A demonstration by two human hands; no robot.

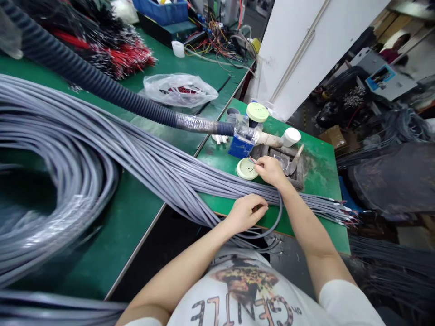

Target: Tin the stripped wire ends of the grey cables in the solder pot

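Observation:
My right hand (270, 170) pinches the stripped end of a grey cable, its thin dark and red wires (252, 165) over a shallow round cream dish (245, 171). That same grey cable (280, 210) loops down from the hand past the table's front edge. My left hand (246, 213) is beside the front of a long bundle of grey cables (217, 176), fingers loosely curled with a gap to the thumb. Nothing shows between its fingers. Behind my right hand sits a dark, square metal pot (297, 179) with a scraper-like tool (295, 160) on it.
A ribbed black hose (146, 106) crosses above the bundle, ending near a blue box (240, 147). Lidded jars, including a white-capped one (291, 136), stand behind. Coiled cable (78, 217) lies at left; a bag (180, 90) holds red pieces. A person (394, 50) is far right.

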